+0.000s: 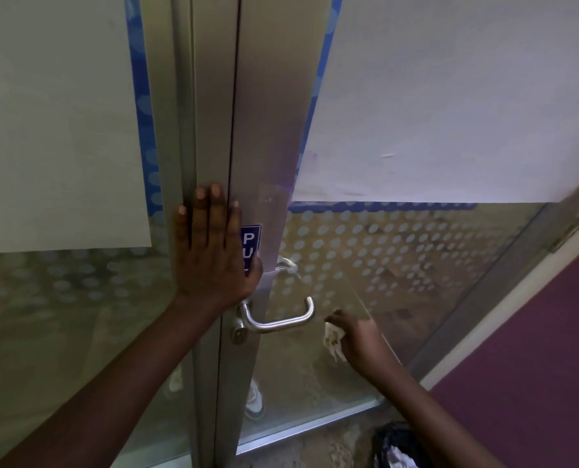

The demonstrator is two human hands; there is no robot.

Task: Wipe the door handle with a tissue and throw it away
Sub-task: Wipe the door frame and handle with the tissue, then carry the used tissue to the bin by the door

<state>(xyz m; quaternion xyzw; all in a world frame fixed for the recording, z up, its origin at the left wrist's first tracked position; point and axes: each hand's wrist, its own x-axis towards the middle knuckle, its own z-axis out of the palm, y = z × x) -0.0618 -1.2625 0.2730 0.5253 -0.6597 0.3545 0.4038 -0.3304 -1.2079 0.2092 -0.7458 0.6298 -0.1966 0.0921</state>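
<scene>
Door handle point(278, 320): steel lever on the metal door frame point(214, 130), projecting right. Left hand point(214, 251) lies flat on the frame above it, fingers together and extended. Right hand point(357, 336), just right of the handle and apart from it, fingers clamped on a crumpled tissue point(333, 336). Black-lined bin point(396, 445) at near right on the floor.

Glass door panels point(399, 265) with white dots, blue strip point(139, 96) along edge. Big white paper sheets point(450, 96) cover upper glass. Grey metal frame point(214, 96) in middle. Purple wall point(534, 349) at right — sandy brown floor point(332, 444) below. Light dim.
</scene>
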